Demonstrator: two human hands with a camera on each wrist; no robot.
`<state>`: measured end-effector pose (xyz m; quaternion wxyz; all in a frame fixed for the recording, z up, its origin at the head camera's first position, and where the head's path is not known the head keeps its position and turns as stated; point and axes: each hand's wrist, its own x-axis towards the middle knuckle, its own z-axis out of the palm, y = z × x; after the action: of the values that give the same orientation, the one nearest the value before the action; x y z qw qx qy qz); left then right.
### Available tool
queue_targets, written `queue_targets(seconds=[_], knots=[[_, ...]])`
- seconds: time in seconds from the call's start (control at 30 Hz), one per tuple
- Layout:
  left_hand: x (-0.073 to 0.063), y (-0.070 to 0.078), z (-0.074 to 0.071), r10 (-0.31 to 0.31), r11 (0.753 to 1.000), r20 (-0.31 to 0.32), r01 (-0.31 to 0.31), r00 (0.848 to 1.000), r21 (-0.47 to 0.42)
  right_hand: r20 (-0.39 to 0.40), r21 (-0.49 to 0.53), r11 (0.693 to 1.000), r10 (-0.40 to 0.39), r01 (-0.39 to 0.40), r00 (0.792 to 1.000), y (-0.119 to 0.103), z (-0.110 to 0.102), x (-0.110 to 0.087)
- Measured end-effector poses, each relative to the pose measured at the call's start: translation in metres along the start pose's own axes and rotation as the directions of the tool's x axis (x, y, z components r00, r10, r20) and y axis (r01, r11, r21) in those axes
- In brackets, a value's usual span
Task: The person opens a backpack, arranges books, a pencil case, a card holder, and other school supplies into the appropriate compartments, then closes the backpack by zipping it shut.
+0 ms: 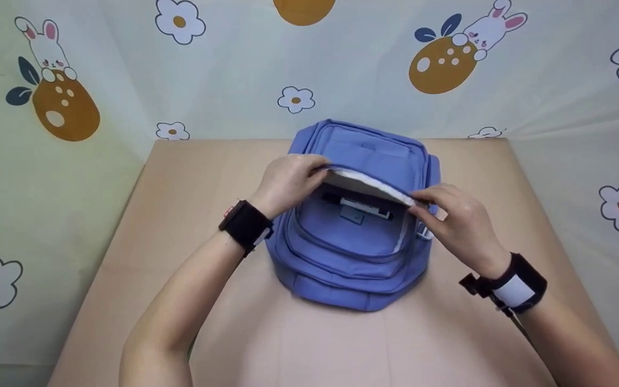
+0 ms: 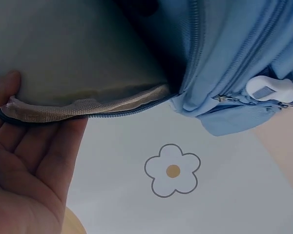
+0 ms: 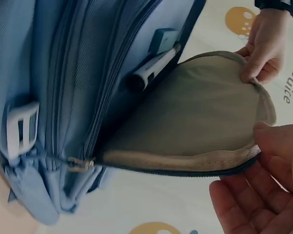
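A blue backpack [image 1: 342,298] lies on the table with one zipped compartment open. My left hand [image 1: 290,180] pinches the flap's zippered edge on the left side, thumb on the pale lining [image 2: 83,58] and fingers beneath. On the right, my right hand [image 1: 462,228] pinches the same edge between thumb and fingers. The lifted flap [image 3: 200,112] stretches between both hands. Inside the compartment is a white marker pen [image 3: 154,70] with a dark end. Beside it sits a small blue-green block [image 3: 163,40], partly covered by the pen in the head view.
The tan tabletop [image 1: 223,333] extends around the backpack. Behind it hangs a pale cloth [image 1: 234,70] printed with rabbits, oranges and flowers. A white buckle [image 3: 23,129] and a metal zipper pull [image 3: 81,163] are on the backpack's side.
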<state>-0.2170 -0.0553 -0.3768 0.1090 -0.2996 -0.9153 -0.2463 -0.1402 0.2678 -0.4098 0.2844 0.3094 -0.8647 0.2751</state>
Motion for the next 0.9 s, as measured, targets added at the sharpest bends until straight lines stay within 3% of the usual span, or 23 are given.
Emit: queue_targets(seconds=[0.17,0.43,0.73,0.9], knots=[[-0.018,-0.010,0.002,0.142,0.990,0.004,-0.142,0.990,-0.008,-0.012,-0.001,0.998,-0.060,0.060,0.998,-0.007,0.009,-0.010],[-0.045,-0.029,0.013,0.362,0.932,0.013,-0.362,0.932,0.004,-0.063,-0.118,0.971,-0.215,0.207,0.974,-0.012,0.026,-0.029],[-0.067,-0.039,0.031,0.459,0.884,0.011,-0.458,0.888,0.094,-0.094,-0.171,0.938,-0.319,0.301,0.943,-0.014,0.047,-0.049],[-0.071,-0.044,0.041,0.517,0.846,0.004,-0.511,0.856,0.152,-0.084,-0.206,0.916,-0.367,0.344,0.926,-0.014,0.055,-0.055]])
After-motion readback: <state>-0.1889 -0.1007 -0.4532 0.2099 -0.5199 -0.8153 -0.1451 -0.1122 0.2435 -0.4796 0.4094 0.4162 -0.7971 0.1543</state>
